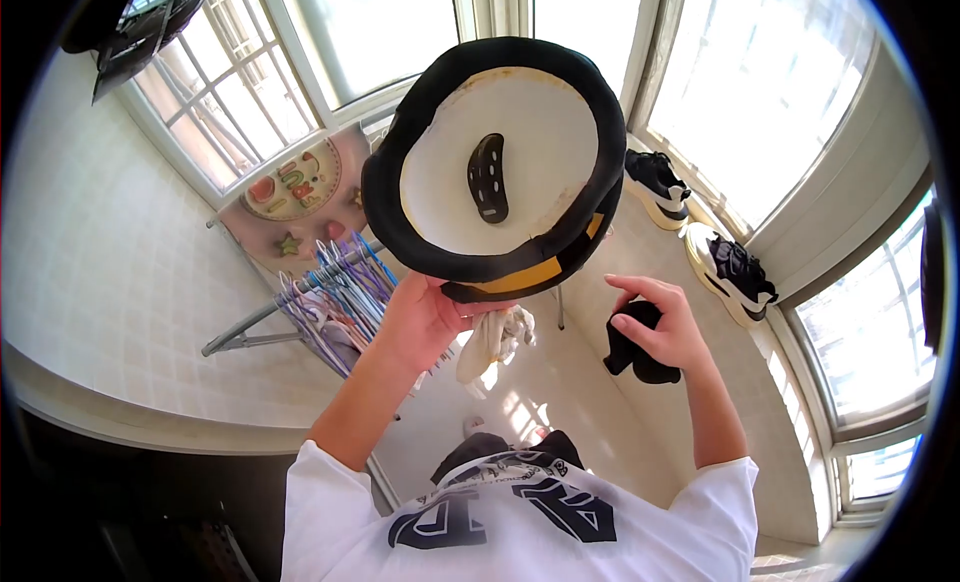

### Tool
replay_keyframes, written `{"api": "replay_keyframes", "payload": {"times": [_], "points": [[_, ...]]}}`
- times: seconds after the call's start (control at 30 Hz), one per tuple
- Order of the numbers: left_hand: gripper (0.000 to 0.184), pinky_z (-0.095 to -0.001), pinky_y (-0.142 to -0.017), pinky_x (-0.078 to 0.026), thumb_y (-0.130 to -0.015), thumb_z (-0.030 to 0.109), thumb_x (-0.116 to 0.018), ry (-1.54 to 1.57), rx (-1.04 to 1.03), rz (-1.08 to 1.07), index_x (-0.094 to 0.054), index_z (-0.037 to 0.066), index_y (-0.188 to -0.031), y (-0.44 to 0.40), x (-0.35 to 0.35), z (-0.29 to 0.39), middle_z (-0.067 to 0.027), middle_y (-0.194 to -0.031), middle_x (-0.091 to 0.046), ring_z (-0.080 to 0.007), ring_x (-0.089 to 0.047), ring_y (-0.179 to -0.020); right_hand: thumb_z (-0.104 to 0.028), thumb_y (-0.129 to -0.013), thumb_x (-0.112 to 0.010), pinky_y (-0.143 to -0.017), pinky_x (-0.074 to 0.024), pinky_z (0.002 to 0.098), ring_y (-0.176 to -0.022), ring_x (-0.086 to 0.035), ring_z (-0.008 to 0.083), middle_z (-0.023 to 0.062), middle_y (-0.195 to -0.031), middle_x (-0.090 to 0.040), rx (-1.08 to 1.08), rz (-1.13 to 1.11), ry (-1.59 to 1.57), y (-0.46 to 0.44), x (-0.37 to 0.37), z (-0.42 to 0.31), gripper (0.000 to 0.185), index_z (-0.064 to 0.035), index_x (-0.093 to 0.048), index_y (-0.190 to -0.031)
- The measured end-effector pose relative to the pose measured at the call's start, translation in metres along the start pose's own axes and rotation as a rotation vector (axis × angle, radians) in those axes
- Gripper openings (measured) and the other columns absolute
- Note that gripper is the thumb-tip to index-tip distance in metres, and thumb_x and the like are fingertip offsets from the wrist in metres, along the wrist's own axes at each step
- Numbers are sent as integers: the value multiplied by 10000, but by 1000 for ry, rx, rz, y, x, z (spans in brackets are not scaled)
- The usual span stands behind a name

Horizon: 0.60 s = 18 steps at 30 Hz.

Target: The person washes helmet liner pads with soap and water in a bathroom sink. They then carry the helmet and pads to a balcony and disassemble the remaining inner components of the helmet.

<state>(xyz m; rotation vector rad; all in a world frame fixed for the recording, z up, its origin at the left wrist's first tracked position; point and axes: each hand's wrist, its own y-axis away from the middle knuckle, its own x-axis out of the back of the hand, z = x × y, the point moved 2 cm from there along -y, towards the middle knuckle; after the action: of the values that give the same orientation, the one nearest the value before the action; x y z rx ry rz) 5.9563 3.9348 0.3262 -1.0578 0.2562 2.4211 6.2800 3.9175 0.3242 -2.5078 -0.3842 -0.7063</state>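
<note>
My left hand (420,317) is closed on the lower edge of a large round object with a white inner face and thick black rim (385,172), raised before me. Yellow patches show on its lower rim. A black curved slotted piece (488,179) sits on the white face. Directly under my left fingers hangs a crumpled off-white cloth (495,347); I cannot tell what holds it. My right hand (672,327) curls around a soft-looking black bundle (655,370), its index finger and thumb apart. The round object hides part of my left fingers.
Many coloured hangers (345,292) hang on a metal rack (245,327) at left, beside a pink decorated board (290,197). Two black-and-white shoes (655,187) (730,272) stand on the ledge (650,247) at right. Windows (760,92) surround the space.
</note>
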Motion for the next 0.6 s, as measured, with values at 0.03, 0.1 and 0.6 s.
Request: {"api": "replay_keyframes", "payload": {"times": [0.03,0.1,0.6], "points": [[578,-564,-1105,-400,-1030,391,-400,-40,17,29,-411,24,-1477,-3,-7,7,-176,-1418,-559,-456,-578,-1232,-125,-803,-740,-771,-528,322,-806,-680,234,78,-860,-702,-7,-1,26,-4,-14,-5,515,-67,-625,-1302],[559,-566,-1088,-406,-1023,368,-403,-62,30,66,-418,36,-1473,-7,-15,16,-178,-1421,-557,-463,-588,-1219,-178,-778,-769,-795,-536,344,-843,-693,258,79,-888,-710,-14,26,71,-11,-34,-13,590,-85,-592,-1332],[509,-489,-997,-454,-945,321,-479,-97,31,210,-537,46,-1369,-20,-29,10,-152,-1343,-623,-385,-660,-1147,-141,-760,-779,-778,-529,344,-856,-678,250,38,-924,-671,8,263,-78,-40,-22,3,584,-123,-539,-1292]]}}
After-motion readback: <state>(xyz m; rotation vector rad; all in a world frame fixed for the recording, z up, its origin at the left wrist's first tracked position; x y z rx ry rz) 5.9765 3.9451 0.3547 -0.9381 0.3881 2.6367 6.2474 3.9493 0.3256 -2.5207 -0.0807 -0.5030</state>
